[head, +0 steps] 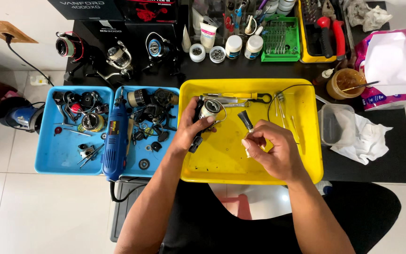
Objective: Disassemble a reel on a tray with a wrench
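My left hand (191, 129) grips a black and silver fishing reel (207, 110) over the left part of a yellow tray (301, 160). My right hand (273, 148) holds a small brush with a dark tip (246, 121), its bristles pointing toward the reel. The two hands sit close together above the tray. A yellow-handled tool (236, 96), a thin black wire (278, 101) and cotton swabs (280, 113) lie in the tray's far part.
Two blue trays (62, 160) of reel parts sit at left, a blue rotary tool (116, 138) lying between them. Three reels (118, 56) stand behind. Jars, a green bit case (280, 40), pliers (332, 30), a grease jar (346, 82), tissue pack (391, 66) and white cloth (365, 138) fill the back and right.
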